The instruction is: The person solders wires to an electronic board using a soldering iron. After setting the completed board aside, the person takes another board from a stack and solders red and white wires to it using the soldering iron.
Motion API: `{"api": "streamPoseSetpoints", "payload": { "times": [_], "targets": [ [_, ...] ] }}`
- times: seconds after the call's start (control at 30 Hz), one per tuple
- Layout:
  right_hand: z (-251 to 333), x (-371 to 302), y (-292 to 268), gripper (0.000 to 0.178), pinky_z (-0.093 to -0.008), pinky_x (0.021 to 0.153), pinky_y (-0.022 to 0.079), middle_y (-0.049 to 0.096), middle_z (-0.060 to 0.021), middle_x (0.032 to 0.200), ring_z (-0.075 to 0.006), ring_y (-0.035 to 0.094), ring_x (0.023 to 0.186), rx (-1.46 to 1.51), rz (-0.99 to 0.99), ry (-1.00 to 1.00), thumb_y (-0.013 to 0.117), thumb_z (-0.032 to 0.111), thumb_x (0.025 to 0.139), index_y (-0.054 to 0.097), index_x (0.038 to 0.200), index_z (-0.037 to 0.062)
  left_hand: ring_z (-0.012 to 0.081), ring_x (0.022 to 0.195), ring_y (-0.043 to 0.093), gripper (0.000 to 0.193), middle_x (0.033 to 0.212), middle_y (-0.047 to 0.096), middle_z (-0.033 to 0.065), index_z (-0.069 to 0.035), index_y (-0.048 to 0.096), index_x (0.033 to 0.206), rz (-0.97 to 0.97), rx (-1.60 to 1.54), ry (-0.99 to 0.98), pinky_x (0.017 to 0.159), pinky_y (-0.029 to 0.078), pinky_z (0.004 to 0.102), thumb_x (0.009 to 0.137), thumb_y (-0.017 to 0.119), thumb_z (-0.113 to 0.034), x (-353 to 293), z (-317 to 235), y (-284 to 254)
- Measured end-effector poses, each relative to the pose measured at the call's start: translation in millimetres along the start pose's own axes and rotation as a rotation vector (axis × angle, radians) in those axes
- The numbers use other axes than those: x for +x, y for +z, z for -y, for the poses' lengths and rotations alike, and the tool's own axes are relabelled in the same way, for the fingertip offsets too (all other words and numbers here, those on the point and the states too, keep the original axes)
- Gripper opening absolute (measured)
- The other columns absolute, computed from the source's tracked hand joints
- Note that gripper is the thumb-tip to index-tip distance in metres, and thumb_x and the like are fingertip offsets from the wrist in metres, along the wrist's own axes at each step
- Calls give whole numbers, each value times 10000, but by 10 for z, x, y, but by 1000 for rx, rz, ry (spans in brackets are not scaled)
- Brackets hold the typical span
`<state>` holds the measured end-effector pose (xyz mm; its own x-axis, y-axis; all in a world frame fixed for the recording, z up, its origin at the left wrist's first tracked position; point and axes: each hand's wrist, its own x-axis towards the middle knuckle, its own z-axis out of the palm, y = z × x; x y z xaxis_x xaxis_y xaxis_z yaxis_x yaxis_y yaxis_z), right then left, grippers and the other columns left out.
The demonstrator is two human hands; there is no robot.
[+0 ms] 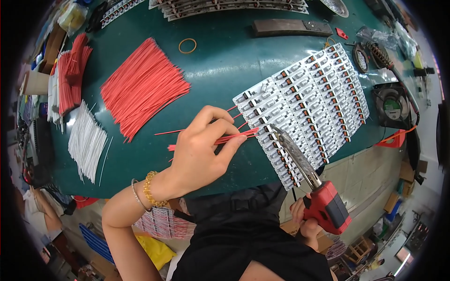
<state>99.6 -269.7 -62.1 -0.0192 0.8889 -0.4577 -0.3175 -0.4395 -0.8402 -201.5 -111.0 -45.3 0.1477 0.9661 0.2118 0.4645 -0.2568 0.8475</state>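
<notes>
My left hand (199,150) pinches a small bunch of red wires (229,139) between thumb and fingers. Their far ends reach the left edge of a white panel of circuit boards (309,107), which carries rows of small components. A few red wires stick out from that edge higher up. My right hand (304,220) grips a soldering gun (328,206) with a red and black handle. Its metal tip lies at the panel's left edge, close to the wire ends; whether it touches them I cannot tell.
On the green table (211,84) lie a pile of red wires (143,89) and a pile of white wires (87,140). A rubber band (187,46), a dark bar (293,28) and more board panels (229,7) are farther back. A fan (393,107) stands at the right.
</notes>
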Motion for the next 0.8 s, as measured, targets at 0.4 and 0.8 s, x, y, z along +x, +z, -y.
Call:
{"api": "streamPoseSetpoints", "payload": {
  "times": [0.4,0.8],
  "targets": [
    [206,190,244,86,-248,471,355,531,-9,595,-100,514,524,-258,180,-27,639,72,761,561,744,38,187,719,593,100,980,612,108,26,633,797,38,61,-69,567,459,291,815,727,-1,-29,-20,10],
    [-148,42,-170,165,-315,559,447,607,-27,757,-212,591,601,-739,135,-240,755,99,634,639,747,129,196,709,597,99,981,611,120,26,617,794,43,79,-53,544,457,290,808,716,21,-42,2,29]
  ]
}}
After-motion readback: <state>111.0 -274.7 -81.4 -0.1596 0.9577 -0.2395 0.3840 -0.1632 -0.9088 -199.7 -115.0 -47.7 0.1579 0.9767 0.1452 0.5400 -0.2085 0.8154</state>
